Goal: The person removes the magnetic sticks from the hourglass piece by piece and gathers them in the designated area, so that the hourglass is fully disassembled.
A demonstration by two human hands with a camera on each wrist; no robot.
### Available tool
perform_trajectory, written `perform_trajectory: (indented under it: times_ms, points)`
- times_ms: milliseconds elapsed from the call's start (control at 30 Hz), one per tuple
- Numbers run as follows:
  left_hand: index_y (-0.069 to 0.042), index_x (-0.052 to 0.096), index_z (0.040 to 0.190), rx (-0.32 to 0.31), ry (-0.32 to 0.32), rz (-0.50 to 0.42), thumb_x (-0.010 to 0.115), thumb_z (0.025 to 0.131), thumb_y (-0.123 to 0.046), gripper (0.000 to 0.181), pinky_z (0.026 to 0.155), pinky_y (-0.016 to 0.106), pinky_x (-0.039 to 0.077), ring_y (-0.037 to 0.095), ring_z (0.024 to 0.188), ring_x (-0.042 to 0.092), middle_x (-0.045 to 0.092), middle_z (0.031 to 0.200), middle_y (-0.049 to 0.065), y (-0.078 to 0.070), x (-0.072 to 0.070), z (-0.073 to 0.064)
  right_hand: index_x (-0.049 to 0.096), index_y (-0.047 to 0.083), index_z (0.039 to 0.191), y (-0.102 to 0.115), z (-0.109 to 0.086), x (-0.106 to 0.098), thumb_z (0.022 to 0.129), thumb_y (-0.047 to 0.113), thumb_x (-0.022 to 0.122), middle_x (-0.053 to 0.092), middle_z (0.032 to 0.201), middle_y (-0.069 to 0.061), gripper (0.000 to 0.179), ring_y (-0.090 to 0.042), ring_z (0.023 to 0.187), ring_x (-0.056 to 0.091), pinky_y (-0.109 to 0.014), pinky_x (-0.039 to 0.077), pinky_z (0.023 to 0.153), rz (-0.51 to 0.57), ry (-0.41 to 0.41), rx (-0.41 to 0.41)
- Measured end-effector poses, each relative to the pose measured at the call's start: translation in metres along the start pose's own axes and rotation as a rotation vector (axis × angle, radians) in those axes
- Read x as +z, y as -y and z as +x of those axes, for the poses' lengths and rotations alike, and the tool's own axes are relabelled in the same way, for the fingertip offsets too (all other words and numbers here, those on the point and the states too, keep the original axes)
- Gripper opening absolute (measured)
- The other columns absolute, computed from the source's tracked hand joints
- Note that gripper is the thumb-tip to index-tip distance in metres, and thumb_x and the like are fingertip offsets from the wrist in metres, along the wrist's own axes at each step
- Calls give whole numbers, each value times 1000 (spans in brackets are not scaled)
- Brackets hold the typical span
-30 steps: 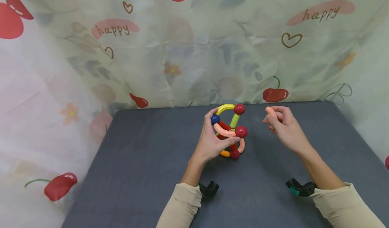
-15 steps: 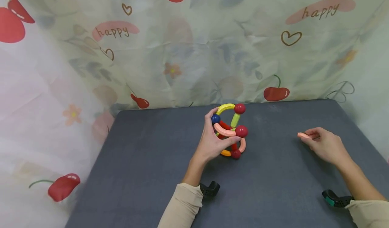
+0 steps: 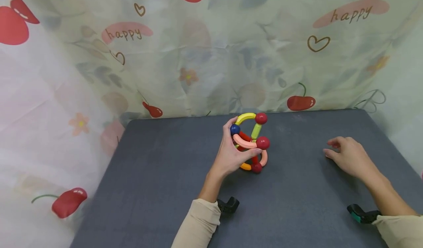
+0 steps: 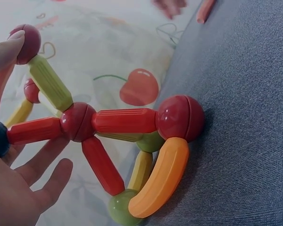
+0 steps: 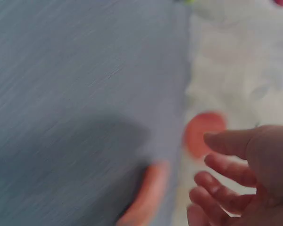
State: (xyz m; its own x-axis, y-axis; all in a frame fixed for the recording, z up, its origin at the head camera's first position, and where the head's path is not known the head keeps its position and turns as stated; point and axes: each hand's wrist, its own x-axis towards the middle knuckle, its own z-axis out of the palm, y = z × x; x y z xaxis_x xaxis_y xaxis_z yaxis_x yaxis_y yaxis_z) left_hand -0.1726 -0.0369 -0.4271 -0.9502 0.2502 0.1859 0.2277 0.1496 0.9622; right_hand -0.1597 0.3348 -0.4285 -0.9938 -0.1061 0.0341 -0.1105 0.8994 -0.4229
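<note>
My left hand (image 3: pixel 228 156) holds a structure of magnetic balls and sticks (image 3: pixel 245 143) upright, thumb at a pink curved stick and red ball, fingers behind. In the left wrist view, a dark red ball (image 4: pixel 79 122) joins several straight sticks; an orange curved stick (image 4: pixel 162 179) runs low between a red ball (image 4: pixel 181 118) and a green ball (image 4: pixel 125 207). At the right, my right hand (image 3: pixel 354 159) hovers with fingers apart, holding nothing. A loose pink curved stick (image 5: pixel 148 195) lies on the table near that hand, hidden from the head view.
The dark grey table (image 3: pixel 158 189) runs back to a printed cloth (image 3: pixel 211 64) hung behind it. Black wrist devices (image 3: pixel 228 205) sit under both forearms.
My right hand has moved right and nearer, carrying the pink curved stick, and has let go of it on the table. The left hand and structure stay in place.
</note>
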Motion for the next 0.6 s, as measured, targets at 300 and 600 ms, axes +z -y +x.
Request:
perform_trajectory:
  times_ms: [300,600]
  points:
    - [-49,15,153,18,9,-27,86,80,-44,102,101,49,53,12,109,62,57,120,0,4,-3,0,53,6,141,110,19,5,101,31,66,60,134,-19,50,-36,115,64,-55,53,93,243,-18,-183]
    - [-44,15,154,49,57,-115,86,82,-37,101,101,48,55,15,109,66,62,122,8,8,-4,1,40,19,154,154,55,19,99,21,69,55,140,-12,63,-28,106,66,-31,57,79,451,19,-326]
